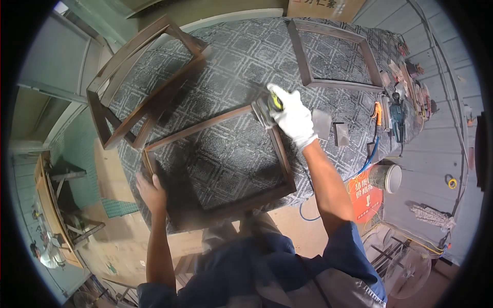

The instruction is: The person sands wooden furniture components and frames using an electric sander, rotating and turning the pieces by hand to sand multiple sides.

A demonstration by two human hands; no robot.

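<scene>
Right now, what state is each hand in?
Left bare hand: at the brown rectangular wooden frame; grip unclear.
White-gloved right hand: closed, holding a grey and yellow-green handheld tool.

I'm in what looks like a workshop: dark wooden frames point(251, 201) lie across my cloth-covered table point(239, 54), a teal power tool point(397, 117) and an orange-handled tool point(378, 113) sit toward its right end, and a blue hose point(370, 161) hangs nearby.
</scene>
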